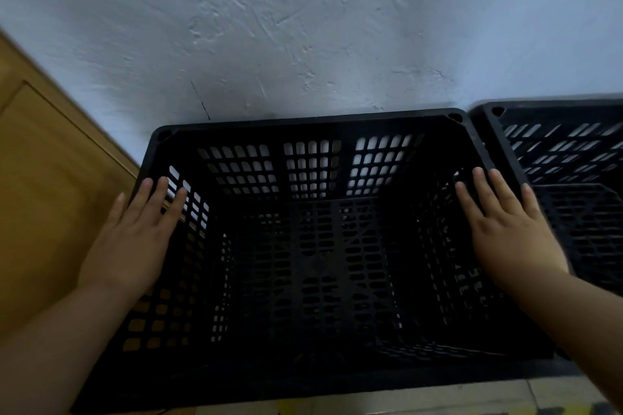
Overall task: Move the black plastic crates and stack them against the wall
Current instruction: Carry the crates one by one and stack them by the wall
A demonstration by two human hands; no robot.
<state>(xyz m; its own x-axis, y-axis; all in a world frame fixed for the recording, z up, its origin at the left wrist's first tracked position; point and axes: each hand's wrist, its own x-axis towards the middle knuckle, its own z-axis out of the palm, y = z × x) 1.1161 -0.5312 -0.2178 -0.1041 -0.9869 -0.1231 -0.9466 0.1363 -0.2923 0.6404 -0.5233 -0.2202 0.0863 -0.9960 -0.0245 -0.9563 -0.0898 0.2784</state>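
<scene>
Grip empty, fingers straight: left hand (pixel 131 239) and right hand (pixel 509 229) flat over rims of the slotted black crate (pixel 313 246).

The second crate (pixel 580 212) runs off the right edge, and the wooden panel (pixel 40 195) off the left.

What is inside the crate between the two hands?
Nothing shows inside the crate: only its slotted floor and walls. The left hand and right hand cover parts of its side walls, and the near inner wall is too dark to check.
</scene>
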